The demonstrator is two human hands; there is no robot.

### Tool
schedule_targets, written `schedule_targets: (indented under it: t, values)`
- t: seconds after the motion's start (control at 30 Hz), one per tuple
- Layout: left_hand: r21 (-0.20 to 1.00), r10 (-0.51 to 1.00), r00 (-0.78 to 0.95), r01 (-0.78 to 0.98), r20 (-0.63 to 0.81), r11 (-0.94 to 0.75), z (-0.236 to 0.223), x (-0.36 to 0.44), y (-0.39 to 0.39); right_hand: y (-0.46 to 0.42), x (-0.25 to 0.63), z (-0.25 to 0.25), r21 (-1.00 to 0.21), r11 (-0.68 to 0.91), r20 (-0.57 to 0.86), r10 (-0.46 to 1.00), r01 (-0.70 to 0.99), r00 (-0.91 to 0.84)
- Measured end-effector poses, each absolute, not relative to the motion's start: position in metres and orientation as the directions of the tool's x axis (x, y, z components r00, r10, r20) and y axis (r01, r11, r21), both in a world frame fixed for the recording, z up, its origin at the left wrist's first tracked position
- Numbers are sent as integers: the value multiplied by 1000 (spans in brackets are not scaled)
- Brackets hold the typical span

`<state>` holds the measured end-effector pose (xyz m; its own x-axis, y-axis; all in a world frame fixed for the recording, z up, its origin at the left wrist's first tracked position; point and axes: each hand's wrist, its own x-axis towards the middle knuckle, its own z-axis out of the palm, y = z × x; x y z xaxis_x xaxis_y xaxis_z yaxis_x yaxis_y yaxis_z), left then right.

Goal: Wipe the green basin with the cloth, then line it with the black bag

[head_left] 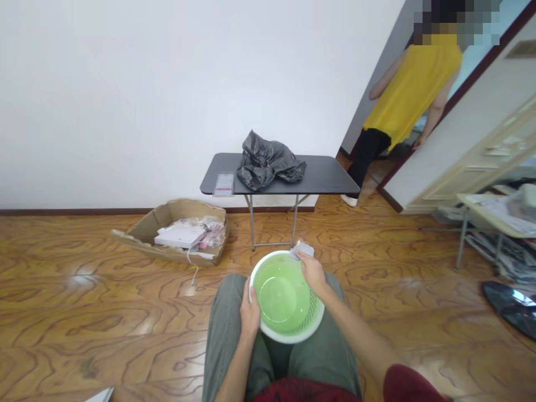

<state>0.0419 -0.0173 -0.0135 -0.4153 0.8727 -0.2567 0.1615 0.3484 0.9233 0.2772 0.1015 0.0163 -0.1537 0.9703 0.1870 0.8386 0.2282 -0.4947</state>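
Note:
A green plastic basin (278,298) with a white rim and perforated sides rests on my lap, its inside facing up. My left hand (250,311) grips its left rim, thumb over the edge. At the far right of the rim, my right hand (313,272) pinches a pale white-and-lilac cloth (305,248) against it. The fingers of that hand are partly hidden behind the cloth and rim.
Ahead is a black folding table (322,173) bearing a crumpled black plastic bag (270,162). A cardboard box (138,234) with packaging lies left of it. Right are a cluttered low table (481,209) and a person in a yellow top (419,84) at a doorway.

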Motion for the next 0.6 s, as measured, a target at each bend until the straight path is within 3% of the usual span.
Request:
schedule_targets:
  t: [0.27,0.47,0.6]
  values:
    - [929,865,-441,154,-241,337,-13,42,-17,74,294,15,-463,129,166,985,877,-57]
    - [927,868,-436,167,-237,337,-15,42,-18,113,253,17,-474,219,193,971,853,-142]
    - [923,865,-438,166,-247,348,-16,42,-18,128,207,13,-553,360,218,933,751,-287]
